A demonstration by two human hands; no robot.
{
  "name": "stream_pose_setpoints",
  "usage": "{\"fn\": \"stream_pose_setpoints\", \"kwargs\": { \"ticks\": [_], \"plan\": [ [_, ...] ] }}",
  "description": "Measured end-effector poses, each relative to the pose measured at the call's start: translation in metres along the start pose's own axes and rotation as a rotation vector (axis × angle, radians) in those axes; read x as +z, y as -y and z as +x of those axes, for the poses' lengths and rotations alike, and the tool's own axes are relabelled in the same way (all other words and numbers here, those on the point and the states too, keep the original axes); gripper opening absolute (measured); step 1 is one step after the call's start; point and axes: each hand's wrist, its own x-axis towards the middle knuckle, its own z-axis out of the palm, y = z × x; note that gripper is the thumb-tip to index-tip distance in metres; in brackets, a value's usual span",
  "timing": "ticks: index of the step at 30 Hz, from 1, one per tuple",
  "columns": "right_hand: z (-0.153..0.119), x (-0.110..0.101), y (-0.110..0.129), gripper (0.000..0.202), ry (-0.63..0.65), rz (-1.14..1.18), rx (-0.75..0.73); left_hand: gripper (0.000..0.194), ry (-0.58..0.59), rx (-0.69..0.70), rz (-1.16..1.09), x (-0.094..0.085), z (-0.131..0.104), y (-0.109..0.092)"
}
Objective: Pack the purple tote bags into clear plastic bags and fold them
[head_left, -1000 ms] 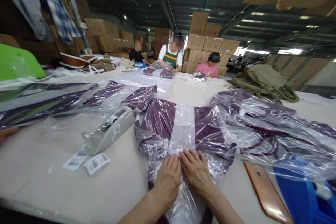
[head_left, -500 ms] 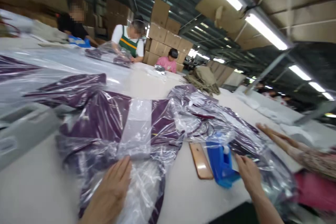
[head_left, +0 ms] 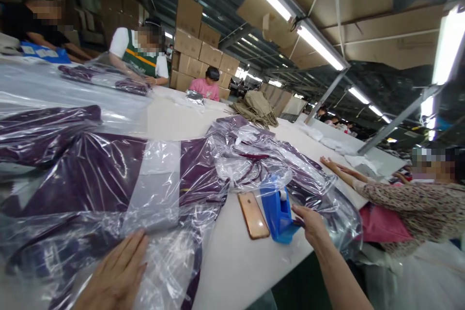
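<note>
My left hand [head_left: 116, 269] lies flat, fingers together and stretched out, on a clear plastic bag [head_left: 170, 256] around a folded purple garment [head_left: 98, 164]. A pale strip [head_left: 154, 169] runs down the garment's middle. On the right, my right hand [head_left: 314, 225] is at the near end of a blue tape dispenser [head_left: 278, 218], its fingertips drawn together. Whatever is between those fingertips is too small to make out. Just left of the dispenser lies a gold phone [head_left: 253, 215].
Another bagged purple garment [head_left: 269, 162] lies beyond the dispenser. To the right, a co-worker in a patterned sleeve [head_left: 410, 203] reaches over the table [head_left: 232, 256]. More people work at the far side, before stacked cartons [head_left: 203, 53]. An olive cloth heap [head_left: 256, 106] lies farther back.
The view has turned right, so the table's things appear farther left and more of the right-hand co-worker shows. My left hand stays on the bag; my right hand remains by the dispenser.
</note>
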Motion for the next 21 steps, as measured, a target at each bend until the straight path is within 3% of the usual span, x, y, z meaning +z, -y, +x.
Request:
{"fn": "stream_pose_setpoints", "kwargs": {
  "ticks": [5,8,11,14,17,20,21],
  "plan": [
    [-0.046,-0.023,-0.005,0.038,-0.118,0.199,-0.001,0.045,-0.032,0.040,0.033,0.005,-0.003,0.003],
    [-0.077,-0.028,-0.018,0.047,-0.073,0.336,0.156,0.046,-0.001,0.054,0.062,0.004,-0.005,0.005],
    [-0.089,-0.021,-0.034,0.050,0.008,0.411,0.323,0.045,-0.035,0.098,0.072,-0.001,0.001,0.006],
    [-0.085,-0.014,-0.051,0.050,-0.030,0.369,0.331,0.041,-0.105,0.150,0.059,-0.007,0.012,0.007],
    [-0.084,-0.021,-0.064,0.047,-0.086,0.259,0.311,0.039,-0.124,0.121,0.039,-0.012,0.019,0.003],
    [-0.090,-0.035,-0.070,0.046,-0.011,-0.005,0.159,0.037,-0.087,0.018,0.055,-0.020,0.018,-0.009],
    [-0.091,-0.036,-0.070,0.045,0.099,-0.087,0.113,0.036,-0.057,-0.017,0.069,-0.023,0.018,-0.013]
  ]
}}
